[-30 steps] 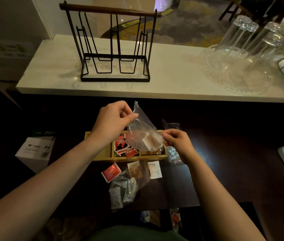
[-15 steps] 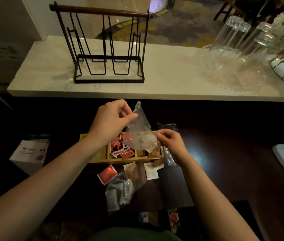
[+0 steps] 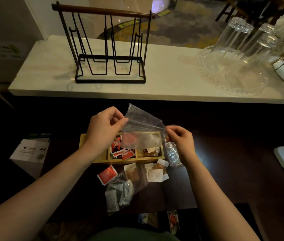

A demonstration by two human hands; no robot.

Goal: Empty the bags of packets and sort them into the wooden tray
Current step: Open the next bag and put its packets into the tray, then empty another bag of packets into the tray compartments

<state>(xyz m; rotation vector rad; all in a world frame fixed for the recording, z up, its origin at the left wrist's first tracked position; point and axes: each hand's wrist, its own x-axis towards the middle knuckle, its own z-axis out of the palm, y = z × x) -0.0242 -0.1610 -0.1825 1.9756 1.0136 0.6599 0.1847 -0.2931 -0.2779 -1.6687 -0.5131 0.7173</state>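
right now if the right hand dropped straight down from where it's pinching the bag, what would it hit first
Probably the crumpled empty bag lying just right of the wooden tray. The right hand hangs over it, though depth is unclear from this single view.

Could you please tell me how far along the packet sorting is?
Partly done: red packets fill the wooden tray's middle compartment. The left hand and right hand hold a clear bag above it. Loose packets and a full bag remain.

A clear, seemingly empty plastic bag (image 3: pixel 142 134) hung stretched above a long wooden compartment tray (image 3: pixel 94 160). Red packets (image 3: pixel 120 151) filled its middle section, brown and white packets (image 3: pixel 150 152) its right.
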